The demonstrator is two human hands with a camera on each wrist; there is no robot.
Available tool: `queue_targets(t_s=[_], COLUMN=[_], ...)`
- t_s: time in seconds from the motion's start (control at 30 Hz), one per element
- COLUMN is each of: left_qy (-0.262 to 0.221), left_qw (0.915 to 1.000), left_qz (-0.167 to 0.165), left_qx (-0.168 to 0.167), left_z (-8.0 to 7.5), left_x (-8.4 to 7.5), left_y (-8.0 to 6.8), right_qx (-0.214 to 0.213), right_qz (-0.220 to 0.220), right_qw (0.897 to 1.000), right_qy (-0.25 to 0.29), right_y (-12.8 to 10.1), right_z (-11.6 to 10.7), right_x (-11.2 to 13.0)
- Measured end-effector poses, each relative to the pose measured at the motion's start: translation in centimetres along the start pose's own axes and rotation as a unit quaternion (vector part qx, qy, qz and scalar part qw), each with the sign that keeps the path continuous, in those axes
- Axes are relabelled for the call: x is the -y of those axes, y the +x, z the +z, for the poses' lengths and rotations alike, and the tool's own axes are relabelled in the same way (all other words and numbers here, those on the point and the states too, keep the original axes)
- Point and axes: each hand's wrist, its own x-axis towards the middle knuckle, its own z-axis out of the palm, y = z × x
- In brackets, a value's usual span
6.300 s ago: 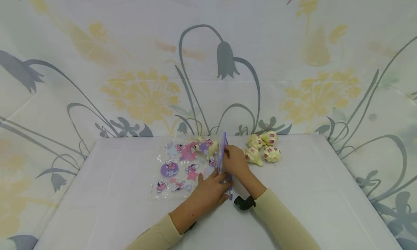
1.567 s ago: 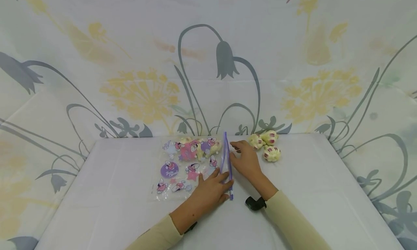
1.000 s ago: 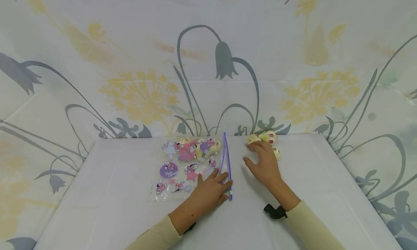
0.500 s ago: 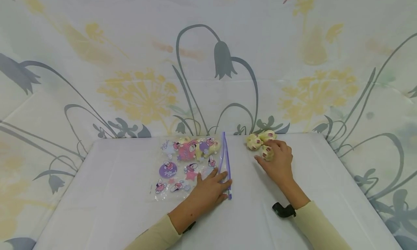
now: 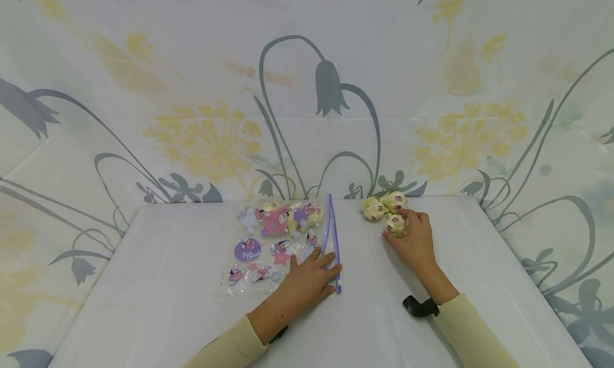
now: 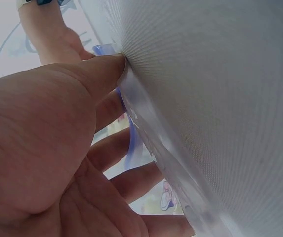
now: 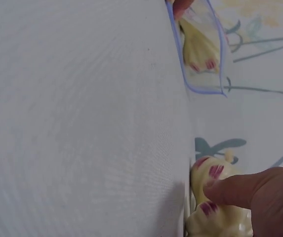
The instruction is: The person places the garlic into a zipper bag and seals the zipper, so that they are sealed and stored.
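Cartoon-printed clear plastic, a flat zip bag point(image 5: 275, 245) with a purple zipper edge point(image 5: 332, 234), lies left of centre on the white table point(image 5: 168, 304), some pale bulbs already inside; the left hand point(image 5: 307, 280) pinches its mouth open. The right hand point(image 5: 414, 240) curls its fingers round one garlic bulb point(image 5: 396, 225) beside two others point(image 5: 384, 204). This looks like the pick-up step; carrying the lumpy, purple-streaked bulb leftward into the held-open mouth seems next.

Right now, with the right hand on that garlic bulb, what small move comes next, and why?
Probably lift the garlic bulb and carry it toward the zip bag. The right hand grips it, and the left hand holds the bag's purple-edged mouth open. Two bulbs lie behind.
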Motion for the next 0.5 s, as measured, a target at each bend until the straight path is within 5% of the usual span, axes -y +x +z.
queue_targets(t_s=[0.5], left_qy=[-0.004], left_qw=[1.0000], left_qz=[-0.001], left_qx=[0.002], left_z=[-0.28], left_x=[-0.08], left_y=[-0.11], right_qx=[0.000], right_qz=[0.023], right_qw=[1.000], right_qy=[0.007], right_y=[-0.03], right_z=[-0.22], right_x=[0.70])
